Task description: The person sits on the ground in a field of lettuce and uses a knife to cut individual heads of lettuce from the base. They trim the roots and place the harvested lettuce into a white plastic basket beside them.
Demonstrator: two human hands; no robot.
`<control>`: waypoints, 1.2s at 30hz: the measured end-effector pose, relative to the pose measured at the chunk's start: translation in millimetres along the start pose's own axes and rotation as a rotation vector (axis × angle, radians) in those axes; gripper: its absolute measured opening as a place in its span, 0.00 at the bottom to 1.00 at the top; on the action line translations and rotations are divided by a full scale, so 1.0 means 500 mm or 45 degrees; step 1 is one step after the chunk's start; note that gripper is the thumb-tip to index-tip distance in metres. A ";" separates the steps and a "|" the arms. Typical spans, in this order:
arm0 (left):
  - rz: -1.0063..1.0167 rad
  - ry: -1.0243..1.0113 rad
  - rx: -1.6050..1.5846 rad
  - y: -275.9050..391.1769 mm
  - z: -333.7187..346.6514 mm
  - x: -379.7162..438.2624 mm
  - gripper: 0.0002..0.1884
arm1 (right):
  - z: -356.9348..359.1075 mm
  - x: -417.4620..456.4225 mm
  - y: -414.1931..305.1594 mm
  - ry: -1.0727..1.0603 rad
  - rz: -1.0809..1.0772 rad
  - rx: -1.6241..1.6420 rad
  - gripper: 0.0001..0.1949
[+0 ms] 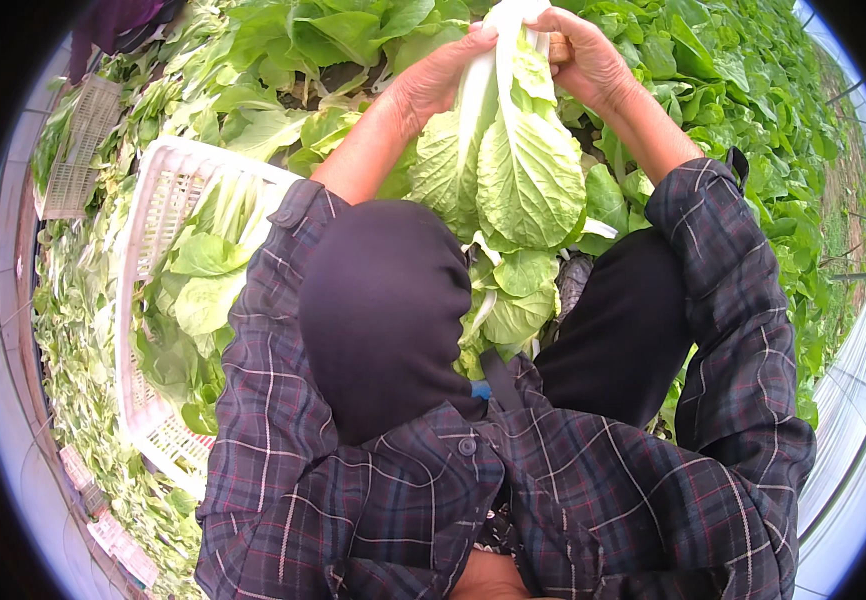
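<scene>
A head of leafy cabbage (530, 176) with broad white stalks hangs between my hands, its stalk end up at the top edge of the view and its leaves pointing down towards my knees. My left hand (440, 79) grips its white stalks from the left, thumb near the base. From the right my right hand (575, 56) holds the same stalks, with its fingers curled. The very base of the head is cut off by the picture's edge. Below it, loose green leaves (519, 300) lie between my bent knees.
A white plastic crate (127, 300) holding leafy greens stands left of my left arm. Another crate (92, 135) with greens is farther left, below part of a person in purple (114, 26). Growing leafy plants (748, 112) spread on the right, with plastic sheeting (853, 420) beyond.
</scene>
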State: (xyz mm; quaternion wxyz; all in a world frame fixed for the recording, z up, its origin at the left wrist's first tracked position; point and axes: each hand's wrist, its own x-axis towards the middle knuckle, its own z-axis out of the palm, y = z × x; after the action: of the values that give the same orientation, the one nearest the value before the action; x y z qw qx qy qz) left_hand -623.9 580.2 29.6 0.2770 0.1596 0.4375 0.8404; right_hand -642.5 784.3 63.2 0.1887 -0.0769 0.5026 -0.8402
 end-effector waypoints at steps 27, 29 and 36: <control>-0.040 0.185 -0.090 0.013 0.000 -0.023 0.29 | 0.008 -0.014 -0.012 0.334 -0.088 -0.391 0.14; 0.013 0.206 0.041 0.011 -0.005 -0.024 0.28 | -0.020 0.000 -0.030 0.353 -0.009 -0.596 0.18; 0.050 0.086 -0.152 0.020 -0.003 -0.017 0.30 | -0.093 -0.001 -0.036 0.103 0.640 -2.275 0.39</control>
State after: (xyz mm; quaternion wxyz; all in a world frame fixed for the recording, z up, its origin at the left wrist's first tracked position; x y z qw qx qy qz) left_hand -621.1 569.5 36.8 0.2545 0.1230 0.3924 0.8753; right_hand -661.3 830.1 56.5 0.2183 -0.0531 0.9714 -0.0775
